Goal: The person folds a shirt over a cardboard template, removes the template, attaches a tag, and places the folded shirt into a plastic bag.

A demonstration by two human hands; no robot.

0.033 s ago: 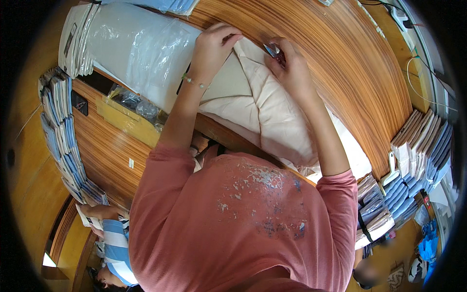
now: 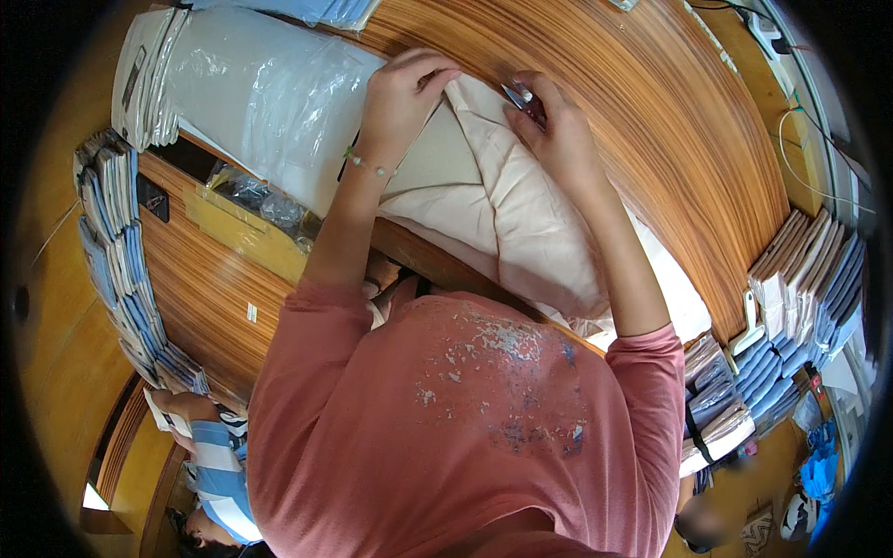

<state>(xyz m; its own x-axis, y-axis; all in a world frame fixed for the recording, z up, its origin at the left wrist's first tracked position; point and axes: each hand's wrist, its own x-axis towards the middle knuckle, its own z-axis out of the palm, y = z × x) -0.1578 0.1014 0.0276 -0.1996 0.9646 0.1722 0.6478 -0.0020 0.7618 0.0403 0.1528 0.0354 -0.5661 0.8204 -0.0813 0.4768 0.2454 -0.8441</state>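
A cream garment (image 2: 535, 219), its kind hard to make out in the folds, lies across the table in front of me. My left hand (image 2: 400, 102) pinches the garment's far corner between thumb and fingertips. A little to the right, my right hand (image 2: 558, 126) is closed around small thread snips (image 2: 526, 102), whose metal blades point up and left, apart from the cloth. A flat beige panel (image 2: 437, 158) shows between the garment's folds beside my left wrist. Part of the cloth's near side hangs over the table edge.
Clear plastic bags (image 2: 288, 93) lie left of my left hand, beside a stack of packed cream garments (image 2: 149, 79). A yellow tray (image 2: 237, 223) sits below them. Folded blue garments (image 2: 767, 372) and a white-handled tool (image 2: 748, 325) are at right. Another person's striped sleeve (image 2: 219, 465) shows lower left.
My left hand has shifted very slightly left and nearer, still pinching the corner. The snips in my right hand have tilted slightly.
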